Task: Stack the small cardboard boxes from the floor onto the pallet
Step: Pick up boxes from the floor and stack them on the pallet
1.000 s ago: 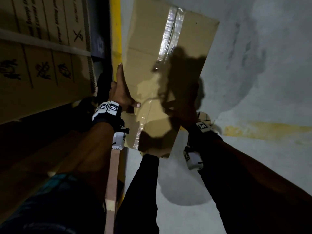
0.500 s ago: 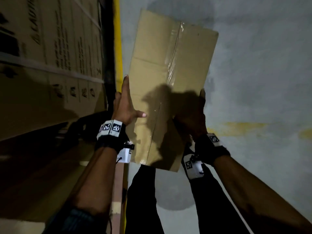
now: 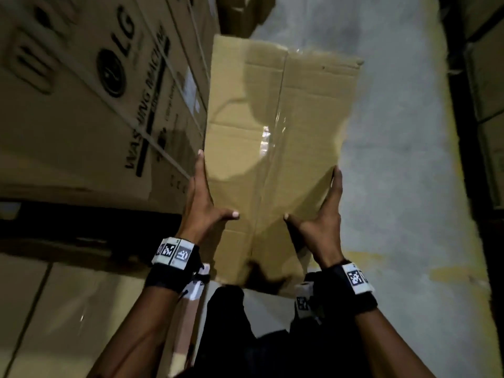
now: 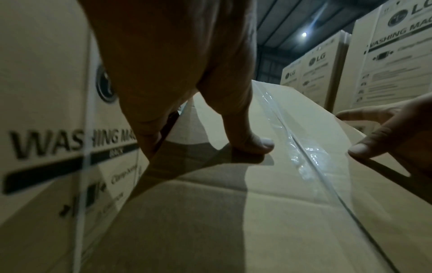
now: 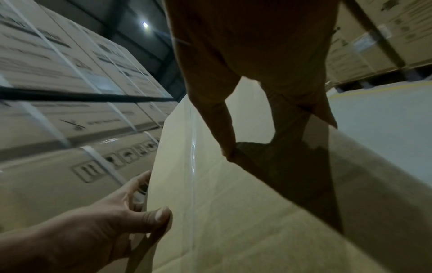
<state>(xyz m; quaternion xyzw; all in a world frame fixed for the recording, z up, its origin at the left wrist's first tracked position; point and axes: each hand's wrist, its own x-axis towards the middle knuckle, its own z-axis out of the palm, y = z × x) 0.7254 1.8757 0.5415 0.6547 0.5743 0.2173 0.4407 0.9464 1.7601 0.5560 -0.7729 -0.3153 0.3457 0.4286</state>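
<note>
Since the earlier frame both hands have slid apart onto opposite sides of the cardboard box (image 3: 275, 137), which now sits higher and squarer in the head view; the view has also swung up to show more of the stacked cartons. Left hand (image 3: 203, 205): fingers straight along the box's left side, thumb laid across the top face. Right hand (image 3: 321, 214): same on the right side, fingers straight, thumb on top. Neither hand is curled round an edge; the box is clamped between flat palms, carried clear of the floor (image 3: 403, 159) in front of the body.

Clear tape seam (image 3: 268, 148) runs down the middle of the top face, between the two thumbs. Far right corner looks slightly crushed.

Large washing machine cartons (image 3: 95, 99) stand just beside the box's left side, strapped with white bands. More cartons line the far right. Pallet not identifiable in these views.

Judgement: transport step, box in hand, not yet placed. To do it well: keep palm pressure even so the box does not slip, hold it level, keep the left knuckles clear of the neighbouring cartons, and set it down flat and square before letting go.
</note>
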